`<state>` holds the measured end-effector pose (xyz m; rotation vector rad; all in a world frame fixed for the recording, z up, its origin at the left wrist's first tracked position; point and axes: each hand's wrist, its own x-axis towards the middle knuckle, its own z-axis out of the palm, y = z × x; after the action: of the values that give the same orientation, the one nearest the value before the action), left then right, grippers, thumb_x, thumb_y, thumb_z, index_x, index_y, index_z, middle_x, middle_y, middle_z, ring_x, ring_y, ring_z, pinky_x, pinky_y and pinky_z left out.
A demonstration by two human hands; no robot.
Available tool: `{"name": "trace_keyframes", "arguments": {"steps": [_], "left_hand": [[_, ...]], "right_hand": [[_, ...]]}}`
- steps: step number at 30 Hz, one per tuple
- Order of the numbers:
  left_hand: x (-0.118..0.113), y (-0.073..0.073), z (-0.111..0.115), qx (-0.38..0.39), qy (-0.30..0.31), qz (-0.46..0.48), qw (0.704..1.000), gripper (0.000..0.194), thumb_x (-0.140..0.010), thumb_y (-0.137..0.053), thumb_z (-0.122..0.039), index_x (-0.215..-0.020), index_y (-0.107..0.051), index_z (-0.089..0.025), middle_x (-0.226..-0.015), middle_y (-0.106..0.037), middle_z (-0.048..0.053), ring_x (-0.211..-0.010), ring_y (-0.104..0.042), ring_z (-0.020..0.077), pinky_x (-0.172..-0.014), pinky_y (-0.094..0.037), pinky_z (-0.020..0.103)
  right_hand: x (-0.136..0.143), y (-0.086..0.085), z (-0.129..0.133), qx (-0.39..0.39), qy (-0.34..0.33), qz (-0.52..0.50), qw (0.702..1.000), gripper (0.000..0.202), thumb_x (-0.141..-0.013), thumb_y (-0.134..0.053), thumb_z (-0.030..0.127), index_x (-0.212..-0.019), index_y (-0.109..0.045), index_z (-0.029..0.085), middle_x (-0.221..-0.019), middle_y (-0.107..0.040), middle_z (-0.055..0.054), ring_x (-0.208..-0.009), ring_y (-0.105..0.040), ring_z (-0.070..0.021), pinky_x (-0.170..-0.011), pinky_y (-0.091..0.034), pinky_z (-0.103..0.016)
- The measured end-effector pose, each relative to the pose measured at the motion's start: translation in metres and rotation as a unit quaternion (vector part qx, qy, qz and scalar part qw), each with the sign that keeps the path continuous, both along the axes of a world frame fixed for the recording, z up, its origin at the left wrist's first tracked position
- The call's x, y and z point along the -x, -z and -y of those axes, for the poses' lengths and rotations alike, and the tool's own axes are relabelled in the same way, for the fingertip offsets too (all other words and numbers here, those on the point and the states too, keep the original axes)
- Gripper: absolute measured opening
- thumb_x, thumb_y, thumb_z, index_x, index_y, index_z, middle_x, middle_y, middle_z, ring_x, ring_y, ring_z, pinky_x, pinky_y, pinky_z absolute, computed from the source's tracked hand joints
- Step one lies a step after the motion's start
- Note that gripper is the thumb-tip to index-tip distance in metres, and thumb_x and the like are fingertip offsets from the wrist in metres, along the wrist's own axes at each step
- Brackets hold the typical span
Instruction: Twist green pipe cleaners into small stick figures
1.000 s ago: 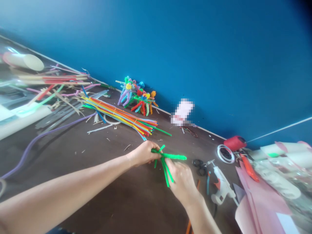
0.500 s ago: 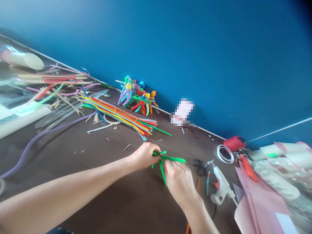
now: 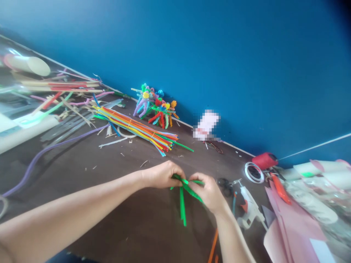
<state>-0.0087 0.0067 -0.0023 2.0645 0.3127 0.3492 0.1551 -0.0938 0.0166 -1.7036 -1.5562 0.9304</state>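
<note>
Green pipe cleaners are held between my two hands above the dark table. My left hand pinches them where they cross, its thumb and fingers closed. Some green ends hang straight down below that grip, while others stretch over to the right. There my right hand has its thumb and forefinger closed on the green strands. Just beyond my hands lies a banded bundle of multicoloured pipe cleaners. Against the blue wall sit several small bent pipe-cleaner figures.
To the right lie a white hot glue gun, white tape roll, red thread spool, orange-handled cutter and pink paper. Wooden sticks and a purple pipe cleaner are at left. An orange pipe cleaner lies near my right forearm.
My right hand has moved right and turned, its thumb and forefinger now pinching the strands. The hanging green ends reach lower. My left hand keeps its grip in nearly the same place.
</note>
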Motion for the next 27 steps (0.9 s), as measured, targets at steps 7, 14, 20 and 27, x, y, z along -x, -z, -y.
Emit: {"name": "trace_keyframes", "arguments": {"steps": [7, 14, 20, 27], "left_hand": [[-0.004, 0.004, 0.007, 0.262, -0.034, 0.016, 0.964, 0.019, -0.068, -0.059, -0.03, -0.076, -0.057, -0.013, -0.051, -0.048, -0.005, -0.045, -0.04, 0.0056, -0.043, -0.03, 0.016], [-0.009, 0.0, 0.008, 0.228, -0.188, 0.013, 0.955, 0.016, -0.067, -0.057, -0.028, -0.07, -0.058, -0.012, -0.046, -0.043, -0.007, -0.043, -0.035, 0.0057, -0.044, -0.029, 0.018], [-0.011, 0.001, 0.005, 0.088, -0.239, -0.015, 0.967, 0.017, -0.065, -0.054, -0.024, -0.073, -0.064, -0.012, -0.065, -0.06, 0.0, -0.061, -0.05, 0.0117, -0.059, -0.038, 0.02], [-0.01, 0.003, 0.013, 0.018, -0.258, -0.048, 0.965, 0.014, -0.064, -0.05, -0.018, -0.069, -0.063, -0.015, -0.055, -0.059, -0.002, -0.053, -0.051, 0.011, -0.051, -0.036, 0.018]], "right_hand": [[-0.002, 0.022, -0.004, 0.051, 0.062, -0.302, 0.95, 0.021, -0.067, -0.064, 0.035, -0.064, -0.055, 0.016, -0.047, -0.045, 0.006, -0.04, -0.036, -0.0056, -0.041, -0.027, -0.018], [0.014, 0.013, -0.003, -0.095, 0.067, -0.04, 0.992, 0.021, -0.079, -0.05, 0.029, -0.072, -0.064, 0.016, -0.066, -0.062, -0.002, -0.067, -0.057, -0.0166, -0.065, -0.044, -0.026], [0.021, 0.013, 0.007, -0.116, 0.01, 0.186, 0.976, 0.022, -0.082, -0.042, 0.019, -0.093, -0.061, 0.015, -0.078, -0.066, -0.008, -0.075, -0.062, -0.0208, -0.067, -0.044, -0.026], [0.026, 0.008, 0.01, -0.14, -0.032, 0.404, 0.903, 0.019, -0.082, -0.04, 0.012, -0.078, -0.057, 0.018, -0.069, -0.063, -0.005, -0.066, -0.06, -0.0164, -0.059, -0.037, -0.023]]}}
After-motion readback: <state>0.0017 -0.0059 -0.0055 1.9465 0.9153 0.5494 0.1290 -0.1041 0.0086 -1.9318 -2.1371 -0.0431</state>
